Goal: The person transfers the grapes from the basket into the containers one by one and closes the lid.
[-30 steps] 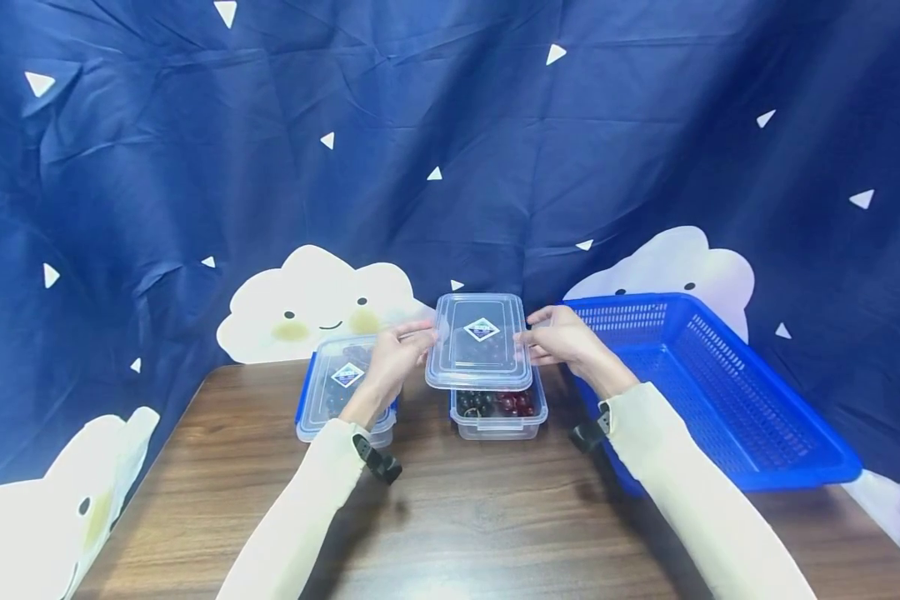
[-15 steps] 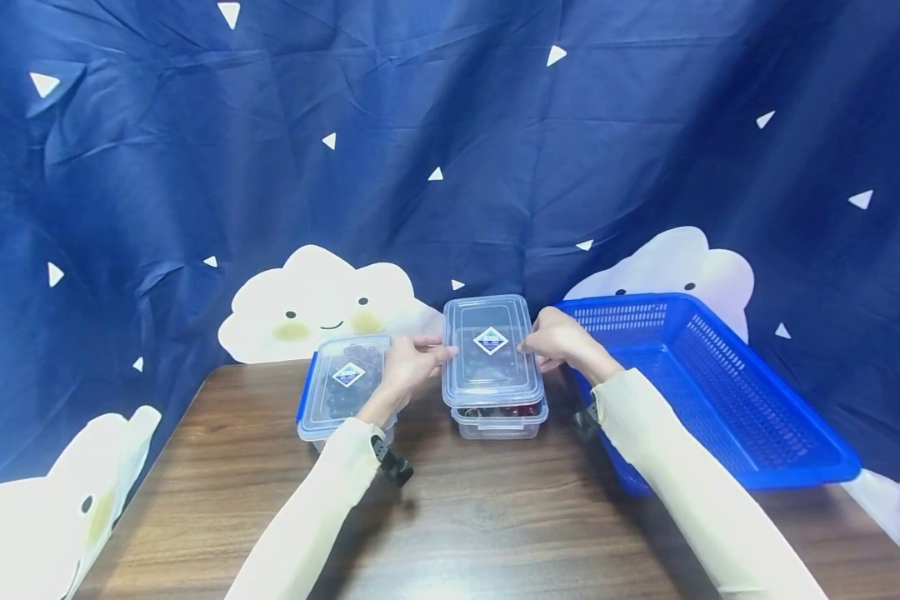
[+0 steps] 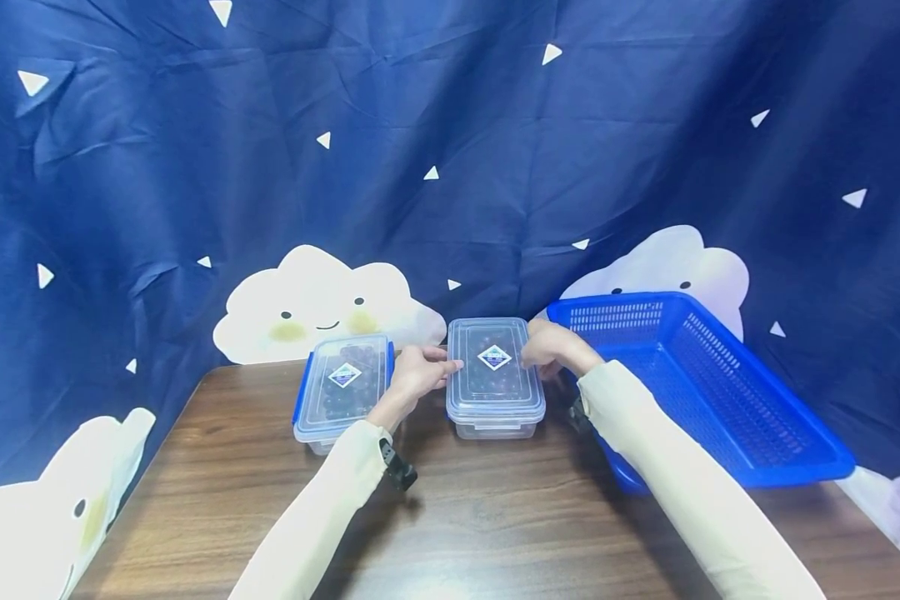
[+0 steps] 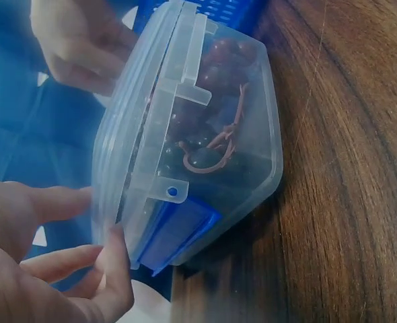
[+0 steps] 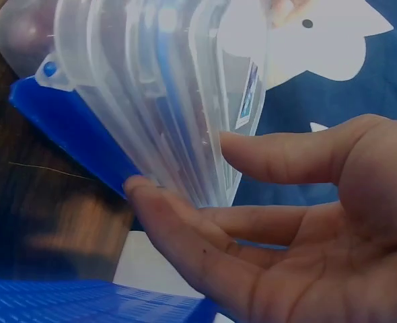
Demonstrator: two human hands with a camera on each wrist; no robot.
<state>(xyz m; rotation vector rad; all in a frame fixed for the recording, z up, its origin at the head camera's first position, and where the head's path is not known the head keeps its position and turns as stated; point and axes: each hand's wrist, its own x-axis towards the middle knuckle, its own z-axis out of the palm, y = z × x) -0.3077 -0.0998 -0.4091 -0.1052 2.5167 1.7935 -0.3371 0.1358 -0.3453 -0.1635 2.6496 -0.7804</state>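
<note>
A clear plastic lid [image 3: 492,390] with a diamond-shaped label lies over the rim of a clear food container [image 3: 495,432] in the middle of the table. Dark and red grapes [image 4: 222,75] with a bit of stem show through its wall in the left wrist view. My left hand [image 3: 416,372] pinches the lid's left edge between thumb and fingers. At the right edge, my right hand [image 3: 558,346] pinches the lid too, thumb on top and fingers below. Blue side clips [image 4: 178,232] hang down, unlatched, at the container's sides.
To the left stands a second lidded container [image 3: 342,392] of dark fruit, its blue clips along the sides. A blue plastic basket [image 3: 813,477] sits at the right, close to my right forearm. Behind the wooden table [image 3: 465,517] hangs a blue curtain [image 3: 390,208].
Both hands have lowered the lid, shifting it slightly right, from above the container down onto its rim. The grapes that showed below its front edge are now covered.
</note>
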